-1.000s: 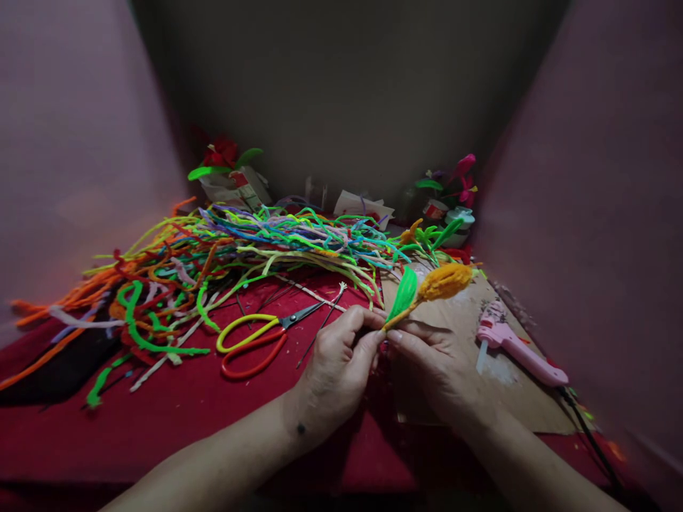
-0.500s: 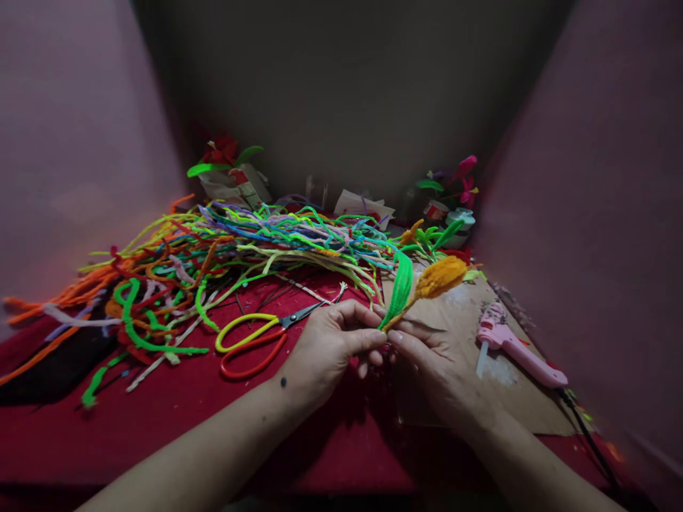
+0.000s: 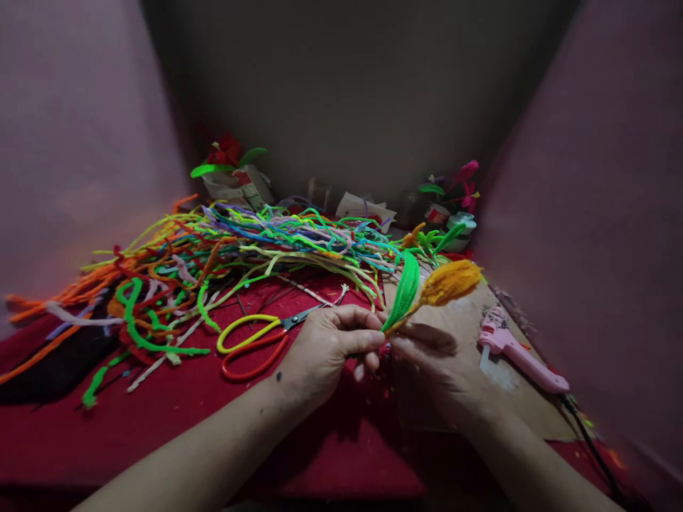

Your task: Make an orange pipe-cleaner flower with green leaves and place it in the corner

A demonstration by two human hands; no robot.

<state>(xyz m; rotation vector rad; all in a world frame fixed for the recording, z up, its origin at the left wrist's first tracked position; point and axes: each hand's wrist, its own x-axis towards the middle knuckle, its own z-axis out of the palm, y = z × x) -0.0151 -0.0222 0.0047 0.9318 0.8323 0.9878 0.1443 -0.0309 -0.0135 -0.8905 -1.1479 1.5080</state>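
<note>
An orange fuzzy flower (image 3: 451,282) on a thin stem leans up to the right, with a green fuzzy leaf (image 3: 404,290) beside the stem. My left hand (image 3: 331,350) pinches the lower end of leaf and stem between thumb and fingers. My right hand (image 3: 435,361) is closed around the same stem from the right, its fingertips close to those of my left hand. The exact grip of the right fingertips is partly hidden. Scissors (image 3: 256,340) with one yellow and one red handle lie just left of my left hand.
A large pile of coloured pipe cleaners (image 3: 299,238) spreads across the red cloth (image 3: 176,434). On the right, a pink glue gun (image 3: 520,355) lies on a cardboard sheet (image 3: 538,416). Red flowers (image 3: 225,151) and pink flowers (image 3: 467,186) stand at the back.
The orange flower has shifted slightly right. My right hand has turned a little, with its thumb and fingers lower on the stem. My left hand keeps its pinch.
</note>
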